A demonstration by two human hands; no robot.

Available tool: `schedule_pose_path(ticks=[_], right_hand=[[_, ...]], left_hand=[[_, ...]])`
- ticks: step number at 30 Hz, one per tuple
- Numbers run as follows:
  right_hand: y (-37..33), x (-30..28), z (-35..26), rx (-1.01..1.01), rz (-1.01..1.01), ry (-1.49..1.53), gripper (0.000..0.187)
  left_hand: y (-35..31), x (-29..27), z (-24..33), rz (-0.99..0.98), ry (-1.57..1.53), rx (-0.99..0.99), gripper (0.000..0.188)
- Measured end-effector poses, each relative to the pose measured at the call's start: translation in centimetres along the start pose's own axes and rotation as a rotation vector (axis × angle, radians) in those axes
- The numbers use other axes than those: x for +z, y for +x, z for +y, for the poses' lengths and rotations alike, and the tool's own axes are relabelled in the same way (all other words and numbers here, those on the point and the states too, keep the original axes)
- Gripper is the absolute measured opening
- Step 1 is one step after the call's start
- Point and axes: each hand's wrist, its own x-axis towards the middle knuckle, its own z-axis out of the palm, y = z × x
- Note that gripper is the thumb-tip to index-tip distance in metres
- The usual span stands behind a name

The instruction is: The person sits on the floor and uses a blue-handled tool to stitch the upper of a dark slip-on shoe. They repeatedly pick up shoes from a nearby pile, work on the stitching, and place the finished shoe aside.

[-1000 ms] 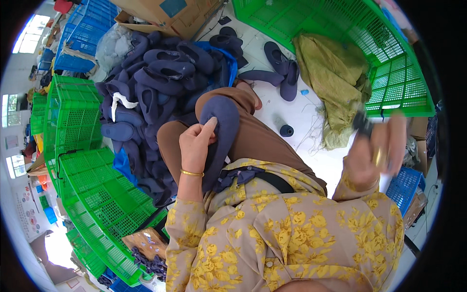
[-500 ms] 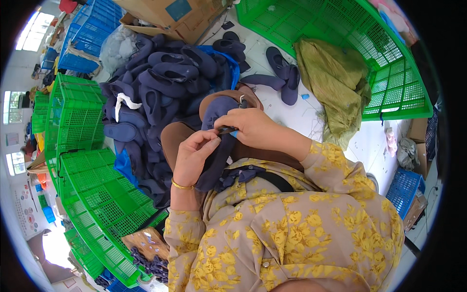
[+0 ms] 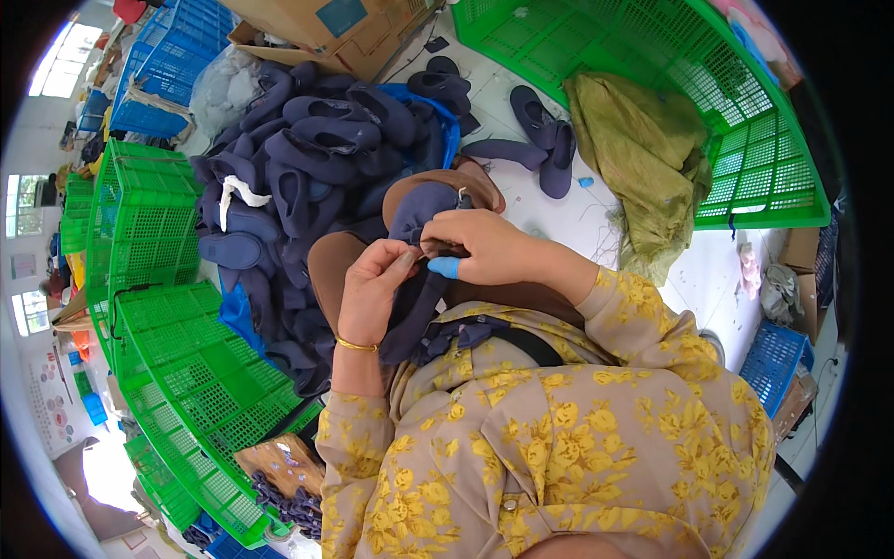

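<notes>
Well to the left of the hands, a bright green perforated plastic crate [image 3: 214, 363] stood with its grid walls showing, and a flat brown wooden board [image 3: 279, 461] lay at its inner side, nearer the body. Next, beyond the hands and to their left, rose a heap of navy fabric shoes [image 3: 317, 140], with a crooked white strip [image 3: 237, 196] lying on it. The left hand [image 3: 377, 284], a gold-coloured bangle [image 3: 357, 345] at its wrist, had thumb and forefinger pinched together; what lay between them could not be told. Under both hands, on the person's brown-trousered lap, was a single navy fabric shoe [image 3: 419, 303], partly covered by the fingers. The right hand [image 3: 484, 244], with a blue wrap [image 3: 445, 267] round its thumb, was curled around a small dark tool [image 3: 453, 250], too hidden to identify, its fingertips just beside the left hand's. Beyond and right of the hands, loose navy shoes [image 3: 557, 160] lay on the pale floor, then a crumpled olive-green cloth [image 3: 643, 158] rested partly in a large green plastic crate [image 3: 596, 47]. Far right of the hands stood a blue perforated plastic crate [image 3: 775, 363].
</notes>
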Motion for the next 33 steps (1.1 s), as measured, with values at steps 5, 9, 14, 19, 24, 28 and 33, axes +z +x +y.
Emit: schedule_pose_path(ticks=[5,9,14,19,24,28,33], right_hand=[[0.1,2.0,0.6,-0.137,0.394,0.014,0.016],[0.6,0.9,0.2,0.185,0.483,0.955,0.008],[-1.9,-1.7,2.6,0.325,0.561,1.460,0.005],[-4.3,-4.7,5.1,0.264,0.783,1.449,0.007],[-5.8,-6.5,6.3,0.174,0.845,1.505,0.007],[-6.6,-6.6,5.1,0.200,0.819,1.467,0.008],[-7.1,-7.1,3.5,0.156,0.754,1.405,0.008]], left_hand=[[0.6,1.0,-1.3,0.068,0.190,0.094,0.008],[0.2,1.4,-0.5,0.126,0.074,0.003,0.006],[0.1,1.5,-0.3,0.102,-0.180,-0.016,0.007],[0.2,1.8,0.1,0.140,-0.034,0.051,0.007],[-0.2,1.7,0.6,0.146,0.310,0.153,0.006],[-0.2,1.8,0.2,0.216,0.717,0.448,0.005],[0.3,2.9,0.3,0.271,1.037,0.809,0.005]])
